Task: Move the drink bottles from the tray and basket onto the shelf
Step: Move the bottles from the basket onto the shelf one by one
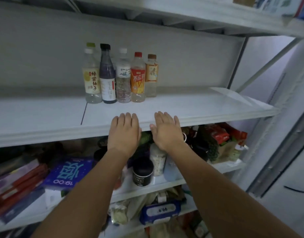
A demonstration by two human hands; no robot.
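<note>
Several drink bottles stand in a row at the back of the white shelf (199, 109): a yellow-label bottle (92, 78), a dark purple bottle (107, 74), a clear water bottle (123, 78), an orange-label bottle with a red cap (138, 78) and a brown-capped bottle (151, 76). A green-capped bottle (90, 45) peeks out behind the yellow-label one. My left hand (124, 133) and my right hand (166, 131) lie flat, fingers apart, on the shelf's front edge, both holding nothing. No tray or basket is visible.
The shelf below holds a black jar (142, 172), a blue printed pack (69, 174), red boxes (19, 184) and red snack packs (221, 134). A lower shelf carries a blue wipes pack (160, 212). A metal upright (237, 62) stands at the right.
</note>
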